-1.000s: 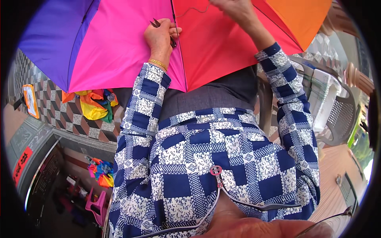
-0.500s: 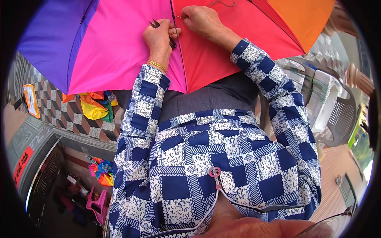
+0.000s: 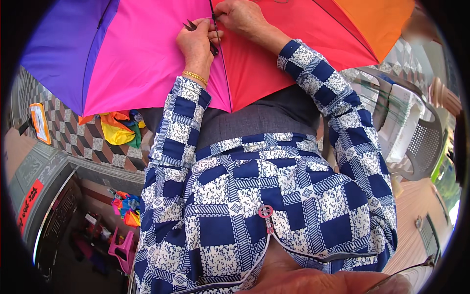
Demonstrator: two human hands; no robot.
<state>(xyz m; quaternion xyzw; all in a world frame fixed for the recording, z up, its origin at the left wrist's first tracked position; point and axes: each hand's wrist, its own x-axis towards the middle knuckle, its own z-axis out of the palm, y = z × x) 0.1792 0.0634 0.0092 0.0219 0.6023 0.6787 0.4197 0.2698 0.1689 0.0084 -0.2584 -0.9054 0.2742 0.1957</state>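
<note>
A multicoloured umbrella canopy (image 3: pixel 147 54) lies spread over my lap, its pink and red panels meeting along a dark metal rib (image 3: pixel 222 66). My left hand (image 3: pixel 194 44) is closed around small black thread snips (image 3: pixel 190 25); their points stick out past the thumb, and its fingertips touch the rib. Just right of the rib, my right hand (image 3: pixel 241 18) is pinched, its fingertips against the seam. What it grips looks like a needle, now hidden by the fingers. A loop of thread shows at the top edge above the red panel.
A grey plastic chair (image 3: pixel 425 142) with a white box (image 3: pixel 399 122) stands to the right. Colourful folded cloth (image 3: pixel 117 130) lies on the tiled floor at left. Lower left are another colourful cloth heap (image 3: pixel 128 208) and a pink stool (image 3: pixel 120 251) by a doorway.
My right hand has moved left and slightly up to the rib; the thin, pale, needle-like sliver at its fingertips is now hidden. The left hand has barely moved, still gripping the snips.
</note>
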